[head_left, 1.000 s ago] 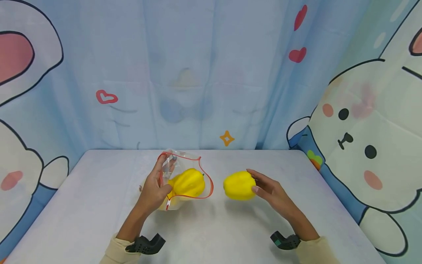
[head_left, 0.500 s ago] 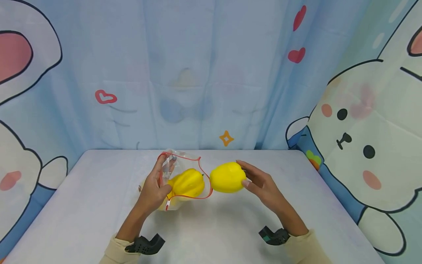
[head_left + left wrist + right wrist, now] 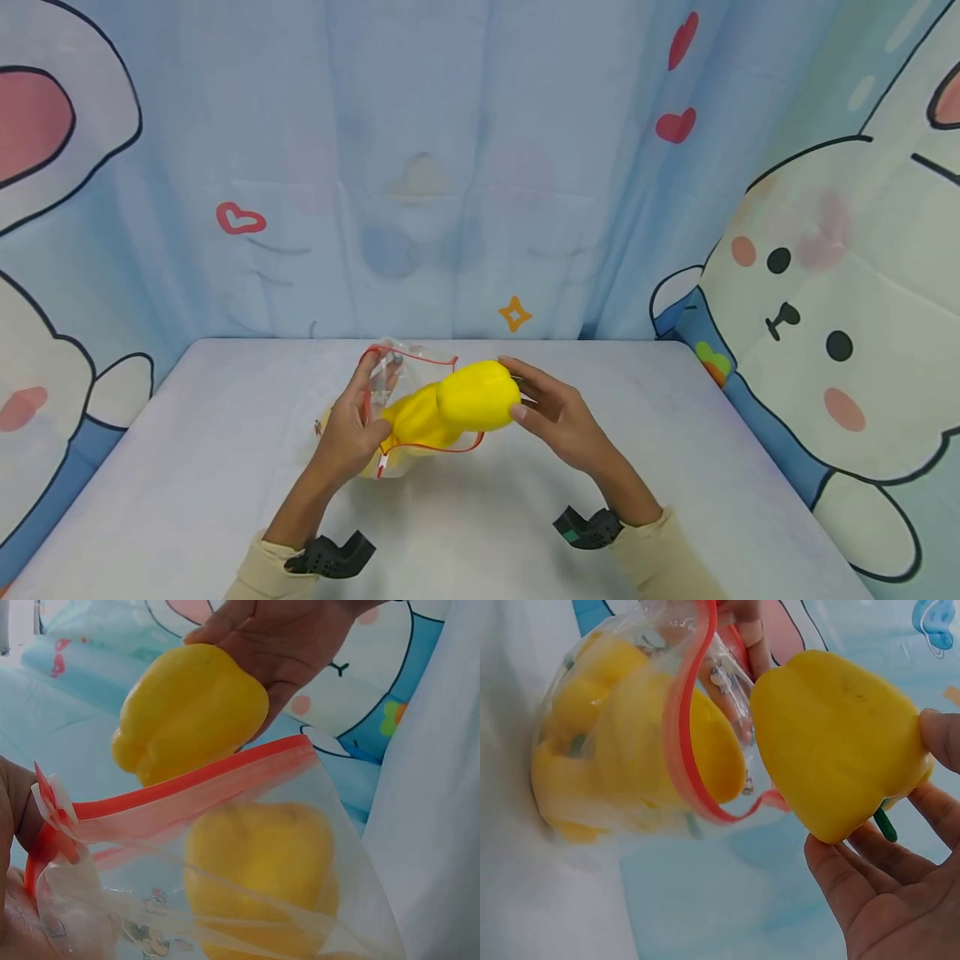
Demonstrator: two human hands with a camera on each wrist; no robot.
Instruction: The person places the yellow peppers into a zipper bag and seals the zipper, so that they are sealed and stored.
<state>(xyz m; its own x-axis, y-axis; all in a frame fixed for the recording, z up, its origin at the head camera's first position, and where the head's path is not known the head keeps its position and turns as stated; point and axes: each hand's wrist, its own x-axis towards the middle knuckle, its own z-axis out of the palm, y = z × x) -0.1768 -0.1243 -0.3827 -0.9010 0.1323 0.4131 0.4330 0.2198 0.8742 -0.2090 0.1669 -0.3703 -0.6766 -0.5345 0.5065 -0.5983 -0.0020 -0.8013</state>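
To gape, a clear red-rimmed plastic bag (image 3: pixel 157 862) is pinched in the left grip (image 3: pixel 352 429), a lobed yellow pepper (image 3: pixel 836 742) (stem (image 3: pixel 885 823) palmward) spanned by the right grip (image 3: pixel 558 417).

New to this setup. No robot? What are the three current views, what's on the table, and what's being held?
Right, no robot: just a person's two bare hands. The wide picture comes from a camera on the head, looking forward and down. The two close-ups come from wrist cameras; the black devices strapped near the sleeves are probably those.

The left hand grips a clear bag with a red rim, its mouth open. Yellow peppers show inside; I can't count them surely. The right hand holds another yellow pepper at the mouth, not yet inside.

Below is a white table; whether the bag rests on it is hard to tell. Behind hangs a cartoon-print curtain.
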